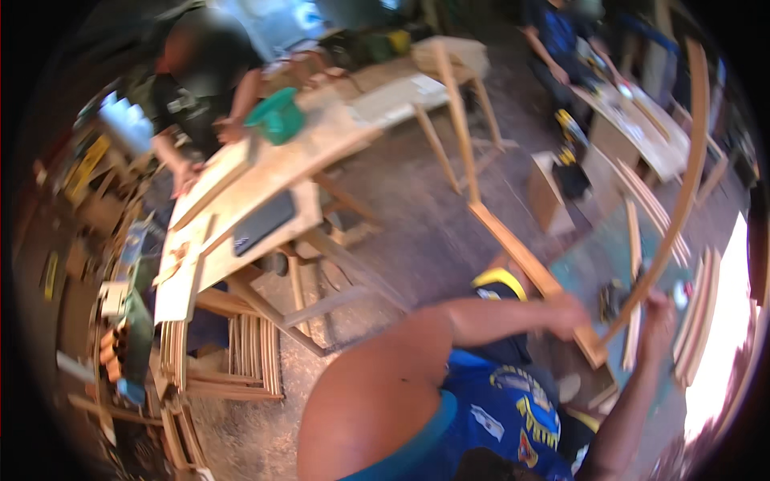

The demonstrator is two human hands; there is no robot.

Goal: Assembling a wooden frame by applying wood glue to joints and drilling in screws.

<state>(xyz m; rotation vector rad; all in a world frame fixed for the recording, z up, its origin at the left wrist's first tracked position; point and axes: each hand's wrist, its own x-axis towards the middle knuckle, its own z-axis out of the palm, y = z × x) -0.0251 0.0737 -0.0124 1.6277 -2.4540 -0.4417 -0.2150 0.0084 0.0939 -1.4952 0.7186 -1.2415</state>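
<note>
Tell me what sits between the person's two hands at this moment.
In the head view, the lower end of a wooden frame sits between the left hand and the right hand, with a long wooden strip rising by the right hand.

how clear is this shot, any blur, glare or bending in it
Head view: soft all over, with motion blur smearing the left hand and right hand on the wooden frame; blown-out white glare along the right edge hides the stacked slats there; fisheye bends the long wooden strip and darkens the corners; the workbench at left is blurred too.
</note>
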